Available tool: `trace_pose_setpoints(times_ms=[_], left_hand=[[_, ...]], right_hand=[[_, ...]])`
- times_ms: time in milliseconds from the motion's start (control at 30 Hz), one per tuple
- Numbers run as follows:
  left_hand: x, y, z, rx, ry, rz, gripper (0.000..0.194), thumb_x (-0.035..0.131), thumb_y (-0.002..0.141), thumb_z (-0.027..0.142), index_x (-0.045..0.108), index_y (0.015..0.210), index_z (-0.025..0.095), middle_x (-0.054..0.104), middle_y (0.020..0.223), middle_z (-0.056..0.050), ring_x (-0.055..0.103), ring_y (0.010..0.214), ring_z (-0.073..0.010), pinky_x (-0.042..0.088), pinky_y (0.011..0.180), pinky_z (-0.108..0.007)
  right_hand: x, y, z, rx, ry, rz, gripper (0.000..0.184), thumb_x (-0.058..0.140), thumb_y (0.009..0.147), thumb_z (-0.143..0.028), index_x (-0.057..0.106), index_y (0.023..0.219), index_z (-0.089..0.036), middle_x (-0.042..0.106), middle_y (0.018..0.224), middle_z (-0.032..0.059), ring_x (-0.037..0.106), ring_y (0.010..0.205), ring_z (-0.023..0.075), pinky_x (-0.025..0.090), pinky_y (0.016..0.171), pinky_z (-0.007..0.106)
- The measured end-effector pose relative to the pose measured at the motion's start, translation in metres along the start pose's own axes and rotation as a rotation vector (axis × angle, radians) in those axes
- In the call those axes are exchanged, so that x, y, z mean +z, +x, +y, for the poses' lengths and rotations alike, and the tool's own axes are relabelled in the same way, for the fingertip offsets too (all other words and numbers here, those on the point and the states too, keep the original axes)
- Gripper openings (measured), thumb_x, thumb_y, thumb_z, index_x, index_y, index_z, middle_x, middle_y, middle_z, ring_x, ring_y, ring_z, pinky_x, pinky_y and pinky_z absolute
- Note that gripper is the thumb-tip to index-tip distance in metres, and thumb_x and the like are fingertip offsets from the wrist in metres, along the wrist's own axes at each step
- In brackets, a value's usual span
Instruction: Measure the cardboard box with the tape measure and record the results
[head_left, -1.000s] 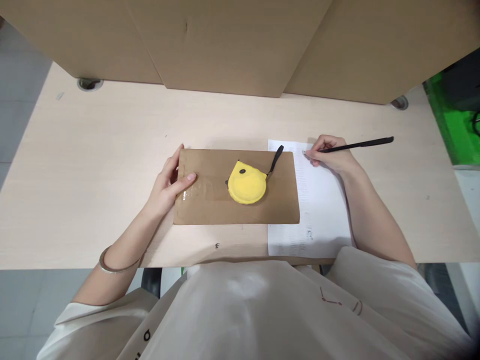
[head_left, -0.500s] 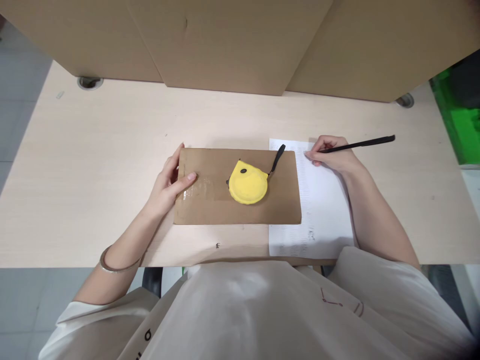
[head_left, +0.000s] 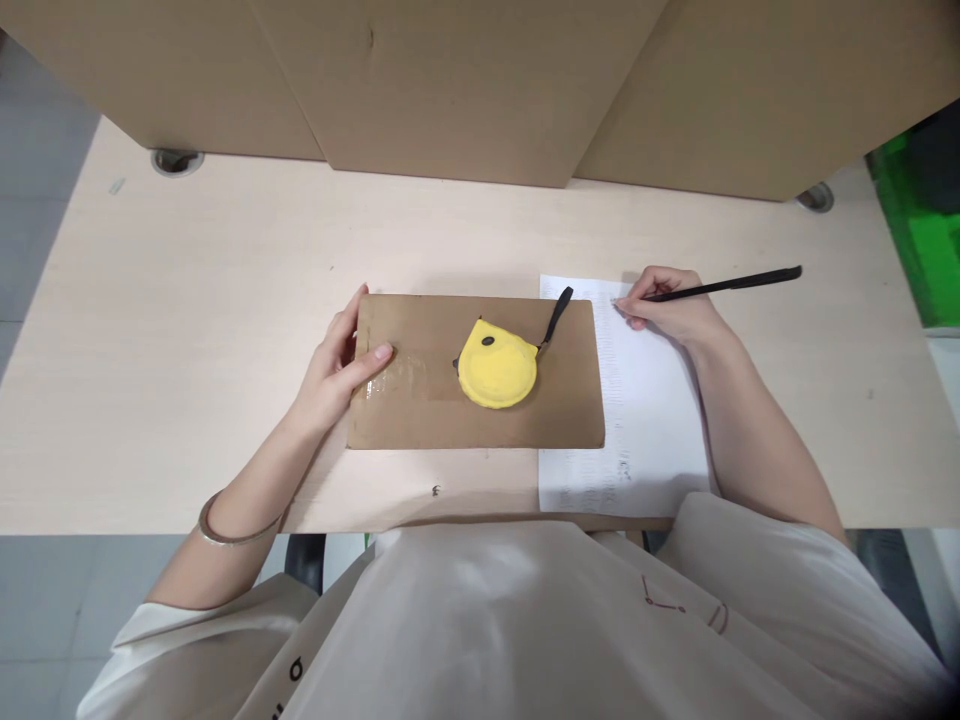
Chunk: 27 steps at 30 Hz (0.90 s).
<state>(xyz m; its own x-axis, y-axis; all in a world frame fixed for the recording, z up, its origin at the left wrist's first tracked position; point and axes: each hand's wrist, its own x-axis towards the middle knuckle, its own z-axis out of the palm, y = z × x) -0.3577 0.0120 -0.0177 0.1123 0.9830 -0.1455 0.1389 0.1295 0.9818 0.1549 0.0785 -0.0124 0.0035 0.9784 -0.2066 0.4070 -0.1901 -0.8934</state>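
Note:
My left hand [head_left: 335, 362] grips the left end of a flat brown cardboard box [head_left: 405, 425], its thumb on top and its fingers along the far side, partly hidden. On the box lies a yellow bird-shaped pouch [head_left: 499, 372] with a black eye and a short black strap [head_left: 556, 315] at its right side. Pinched in my right hand [head_left: 667, 302] is a black pen [head_left: 750, 282], its tip end over a sheet of paper [head_left: 660, 430]. Small lines of writing run down the paper's left part, and the box covers some of that side.
The pale wooden table [head_left: 187, 330] spreads under everything. Tall cardboard panels [head_left: 450, 90] stand along its back edge, near two round cable holes, one at each back corner. Something green and black [head_left: 919, 230] is beyond the right edge.
My right hand and the pen have shifted slightly to the right over the paper. My left hand, the box and the yellow pouch look the same.

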Motion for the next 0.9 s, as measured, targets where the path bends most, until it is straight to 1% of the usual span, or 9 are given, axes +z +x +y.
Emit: trace_pose_setpoints(times_ms=[133,267,367,533,767,900], left_hand=[[0.0003,0.0004,0.0014,-0.012,0.009,-0.003,0.109,0.103,0.094,0.072,0.059,0.188,0.041,0.059,0.193,-0.011,0.047,0.187,-0.0513,0.040,0.158,-0.069],[0.0002,0.0005,0.0013,-0.010,0.019,0.004,0.110,0.103,0.093,0.073,0.058,0.189,0.041,0.059,0.193,-0.011,0.048,0.186,-0.0515,0.040,0.158,-0.069],[0.0002,0.0007,0.0016,-0.011,0.029,-0.001,0.112,0.103,0.093,0.076,0.058,0.189,0.040,0.060,0.193,-0.011,0.048,0.186,-0.0523,0.040,0.158,-0.070],[-0.0004,0.0006,0.0023,0.002,0.062,-0.015,0.112,0.100,0.096,0.076,0.055,0.191,0.040,0.058,0.194,-0.011,0.048,0.186,-0.0518,0.036,0.159,-0.070],[-0.0023,0.0016,-0.0030,0.026,0.061,-0.025,0.108,0.098,0.098,0.076,0.055,0.191,0.041,0.059,0.193,-0.012,0.049,0.185,-0.0529,0.042,0.156,-0.072],[-0.0021,0.0011,-0.0018,0.016,0.063,-0.030,0.110,0.098,0.097,0.077,0.054,0.191,0.041,0.057,0.195,-0.012,0.048,0.186,-0.0526,0.038,0.158,-0.072]], right_hand=[[0.0011,0.0039,0.0020,0.008,-0.001,0.029,0.050,0.109,0.082,-0.018,0.062,0.067,-0.024,0.064,0.058,0.0014,0.055,0.056,0.0108,0.048,0.059,0.030],[0.0005,0.0032,0.0012,0.008,-0.001,0.028,0.044,0.100,0.084,-0.006,0.064,0.067,-0.023,0.065,0.057,0.0016,0.056,0.056,0.0110,0.049,0.060,0.029],[-0.0003,0.0021,0.0012,0.011,0.005,0.032,0.044,0.097,0.085,-0.002,0.063,0.066,-0.023,0.065,0.058,0.0014,0.056,0.055,0.0105,0.048,0.061,0.029],[-0.0009,0.0025,0.0031,0.003,0.010,0.016,0.044,0.099,0.086,-0.004,0.064,0.066,-0.022,0.065,0.059,0.0019,0.056,0.056,0.0103,0.047,0.061,0.029],[-0.0023,0.0027,0.0039,0.005,-0.026,0.016,0.048,0.104,0.087,-0.009,0.063,0.067,-0.023,0.065,0.060,0.0025,0.055,0.055,0.0111,0.048,0.059,0.029],[-0.0015,0.0031,0.0040,-0.004,0.003,0.016,0.049,0.104,0.086,-0.010,0.061,0.066,-0.023,0.063,0.059,0.0018,0.053,0.054,0.0108,0.047,0.057,0.029]])
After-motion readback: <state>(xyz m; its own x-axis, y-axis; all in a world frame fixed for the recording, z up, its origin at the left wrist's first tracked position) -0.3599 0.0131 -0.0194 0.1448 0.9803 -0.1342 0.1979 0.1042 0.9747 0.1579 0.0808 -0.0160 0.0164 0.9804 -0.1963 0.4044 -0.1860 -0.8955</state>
